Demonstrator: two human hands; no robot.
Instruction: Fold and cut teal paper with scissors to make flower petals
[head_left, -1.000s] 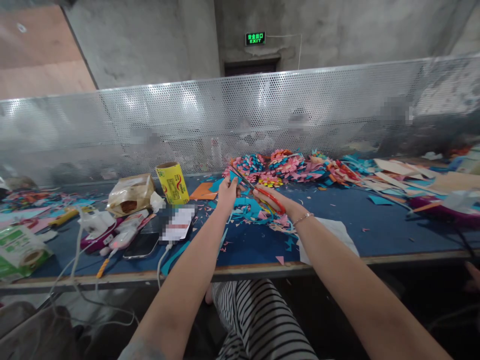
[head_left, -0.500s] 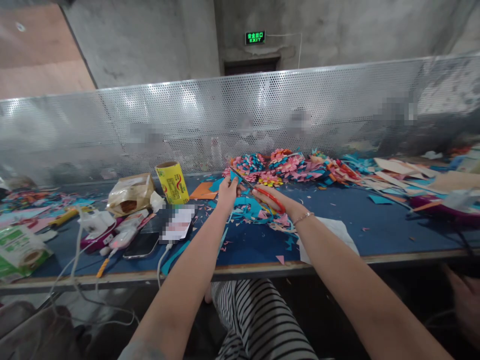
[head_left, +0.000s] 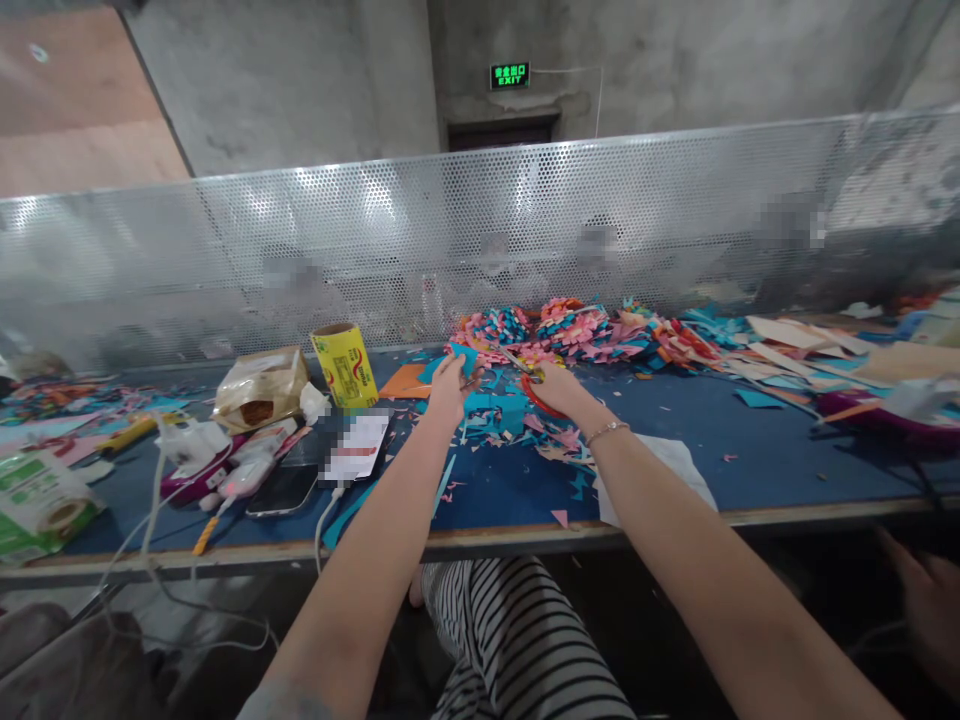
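Note:
My left hand grips a small piece of blue paper that sticks up past the fingers. To its right, my right hand is closed on red-handled scissors, their blades pointing left toward the paper, apart from it. Blue and pink paper scraps lie on the blue table below both hands. Behind them is a heap of pink, blue and yellow paper flowers. An orange sheet lies left of my left hand.
On the left stand a yellow container and a brown bag, with phones, cables and a green-white package. A white sheet lies near the front edge. Paper strips cover the right back; a person's hand is low right.
The scissors have drawn back to the right, away from my left hand, and turned. The blue paper now shows larger above my left fingers. A blue piece now lies on the scraps below.

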